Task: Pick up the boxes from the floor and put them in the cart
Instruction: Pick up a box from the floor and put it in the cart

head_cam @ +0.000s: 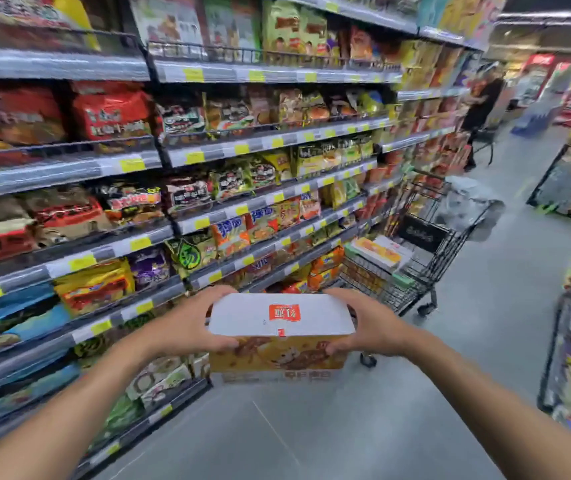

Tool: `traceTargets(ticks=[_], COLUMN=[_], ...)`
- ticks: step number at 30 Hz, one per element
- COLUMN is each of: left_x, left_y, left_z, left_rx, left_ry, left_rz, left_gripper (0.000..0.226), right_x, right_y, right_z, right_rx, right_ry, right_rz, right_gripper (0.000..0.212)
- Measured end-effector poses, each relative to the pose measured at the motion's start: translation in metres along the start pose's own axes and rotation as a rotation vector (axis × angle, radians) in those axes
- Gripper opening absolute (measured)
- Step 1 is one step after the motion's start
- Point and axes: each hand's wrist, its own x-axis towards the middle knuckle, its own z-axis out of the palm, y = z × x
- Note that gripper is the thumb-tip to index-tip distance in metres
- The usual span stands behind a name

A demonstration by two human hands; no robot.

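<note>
Left hand and right hand each grip an end of a white-topped cardboard box with yellow printed sides, held level above the grey floor. Black wire shopping cart stands well ahead beside the stocked shelves, with flat boxes already inside.

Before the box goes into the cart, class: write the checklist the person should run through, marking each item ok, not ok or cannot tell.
1. Grip: left hand and right hand clasp opposite ends of the box: ok.
2. Box roughly level, white face up: ok.
3. Box above the cart: not ok; the cart stands further up the aisle.
4. Way there: the floor that shows is bare: ok.
5. Room in the cart: stacked boxes already lie inside; space left: cannot tell.
</note>
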Motion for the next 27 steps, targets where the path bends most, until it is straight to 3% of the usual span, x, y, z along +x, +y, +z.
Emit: traceTargets(ticks=[5,9,19,27], left_x=[0.093,0.163,0.35,0.504], left_y=[0.03,0.045,0.029,0.034], left_z=[0.03,0.043,0.041,0.015], left_rx=[-0.005,0.003,-0.005,0.057], left_ry=[-0.115,-0.186,-0.319,-0.4], left_rz=[0.07,0.118,0.195,0.275], left_gripper=[0.076,0.074,0.078,0.102], right_x=[-0.009,0.0,0.09,0.173], right_y=[0.078,0.124,0.211,0.269], right_z=[-0.036,-0.054,-0.083,-0.123], right_rx=[0.095,0.134,0.18,0.239], right_ry=[0.052,0.091,0.194,0.284], right_rz=[0.105,0.155,0.346,0.424], right_gripper=[0.095,0.072,0.09,0.092])
